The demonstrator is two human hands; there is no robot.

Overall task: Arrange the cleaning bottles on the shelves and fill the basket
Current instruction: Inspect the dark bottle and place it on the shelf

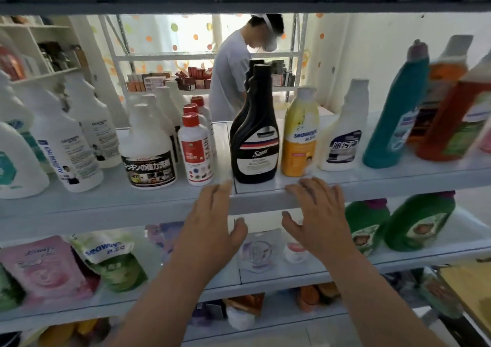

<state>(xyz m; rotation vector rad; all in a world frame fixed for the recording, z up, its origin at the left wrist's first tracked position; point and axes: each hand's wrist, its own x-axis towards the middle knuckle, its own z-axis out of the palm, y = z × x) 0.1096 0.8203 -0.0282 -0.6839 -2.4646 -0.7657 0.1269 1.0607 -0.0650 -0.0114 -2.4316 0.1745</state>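
A black bottle (255, 137) with a white label stands upright at the middle of the upper shelf (132, 203), a second black bottle right behind it. My left hand (212, 222) and my right hand (318, 216) hover open at the shelf's front edge, just below that bottle, one on each side, holding nothing. To its right stand a yellow bottle (300, 134), a white bottle (342, 134) and a teal bottle (396, 113). To its left are a small red-capped white bottle (195, 150) and larger white bottles (146, 150).
The lower shelf (292, 275) carries pink and green refill pouches (47, 264) at the left and green bottles (417, 222) at the right. Orange bottles (457, 123) crowd the upper right. A person (233, 73) works at another rack behind the shelves. A yellow object (473, 288) shows at bottom right.
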